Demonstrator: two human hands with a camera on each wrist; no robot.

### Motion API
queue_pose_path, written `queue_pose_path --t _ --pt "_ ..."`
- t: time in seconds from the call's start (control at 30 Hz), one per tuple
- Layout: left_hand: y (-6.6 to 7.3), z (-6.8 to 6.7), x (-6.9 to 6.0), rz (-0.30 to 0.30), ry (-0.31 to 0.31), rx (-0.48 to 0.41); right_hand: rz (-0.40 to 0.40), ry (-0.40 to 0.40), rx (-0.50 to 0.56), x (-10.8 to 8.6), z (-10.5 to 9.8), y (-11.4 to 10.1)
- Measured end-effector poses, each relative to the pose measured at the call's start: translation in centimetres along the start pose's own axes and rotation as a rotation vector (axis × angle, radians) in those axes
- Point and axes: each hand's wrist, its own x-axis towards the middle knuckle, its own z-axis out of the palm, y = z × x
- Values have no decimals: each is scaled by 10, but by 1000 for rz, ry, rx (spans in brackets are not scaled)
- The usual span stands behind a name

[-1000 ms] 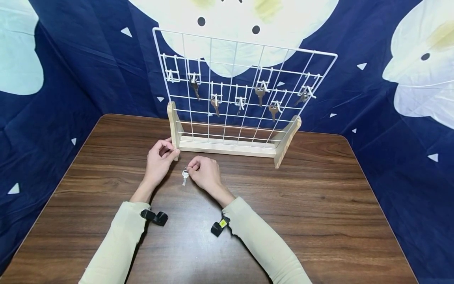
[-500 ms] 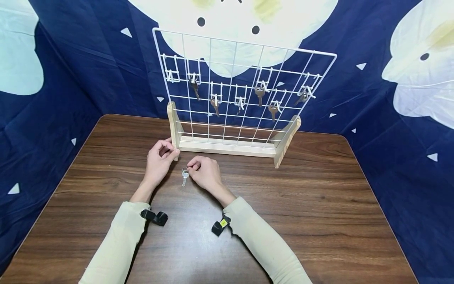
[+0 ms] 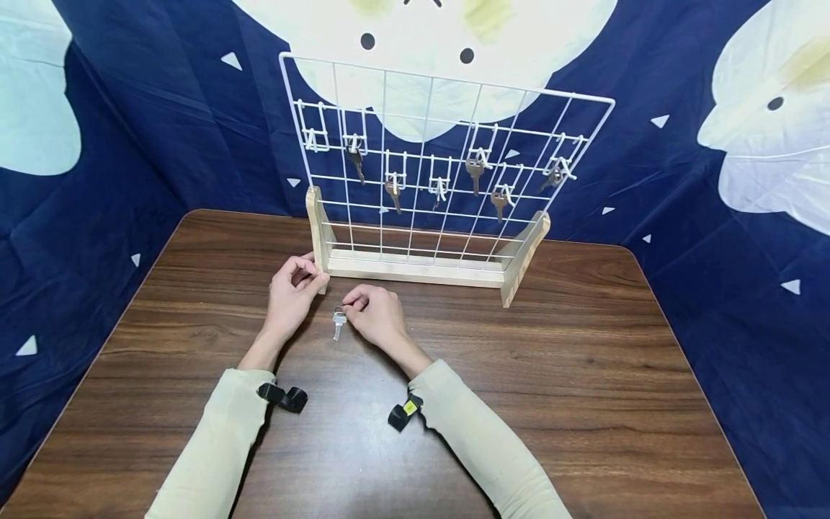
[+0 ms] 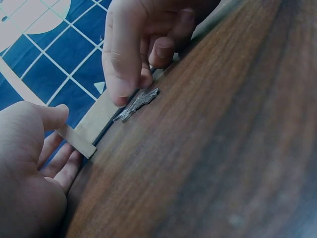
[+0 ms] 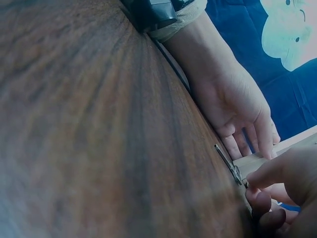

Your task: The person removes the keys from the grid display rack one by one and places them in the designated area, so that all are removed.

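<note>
In the head view, my left hand (image 3: 288,299) pinches the front of the left wooden stand end (image 3: 317,223) between thumb and fingers. To its right, my right hand (image 3: 377,317) pinches the small ring of a silver key (image 3: 338,326). From those fingertips the key points toward the near edge, at or just above the tabletop; I cannot tell if its blade touches. The left wrist view shows the same key (image 4: 138,105) under the right thumb and fingers. A white wire grid rack (image 3: 447,78) rises from the wooden stand behind both hands.
White hooks hang across the grid, several of them bearing keys, such as a brown one (image 3: 475,171). The hook at far left (image 3: 311,138) carries no key. A dark wood table (image 3: 583,375) lies beneath, with a blue patterned cloth (image 3: 162,108) around it.
Both hands keep nearly the same place and hold. The key tilts slightly and its bright glint has dulled since one second ago.
</note>
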Motion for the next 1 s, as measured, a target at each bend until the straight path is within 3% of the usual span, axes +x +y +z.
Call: queue_pose_path --t 0.3,0.5,0.73,0.97,1.0 --pt "-2 0 1 2 -2 -2 31 16 101 2 -5 -5" --pt "-3 0 1 6 -2 3 -7 58 151 1 -18 -17" --pt "-5 -1 1 16 0 -2 -31 74 193 15 -5 4" --pt "-4 -1 1 14 3 -4 31 70 345 -9 -61 -73" --pt "-4 -1 1 12 3 -4 33 73 352 -10 -64 -75"
